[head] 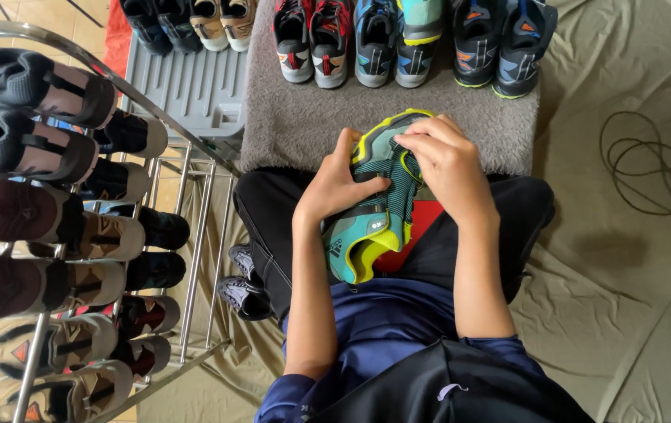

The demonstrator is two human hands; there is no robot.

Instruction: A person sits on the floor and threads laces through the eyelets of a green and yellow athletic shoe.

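Observation:
A teal shoe with yellow trim (367,227) lies on my lap, heel toward me. My left hand (338,184) grips its left side, the thumb pressed across the striped upper. My right hand (447,160) rests on the toe end, fingertips pinching at the yellow edge near the laces. Black trousers and a red patch show beneath the shoe.
A grey fuzzy mat (304,117) in front of me carries a row of several sneakers (398,39). A metal shoe rack (194,235) full of shoes stands at my left. A grey plastic tray (187,86) sits behind it. A black cable (649,164) lies on the olive cloth at right.

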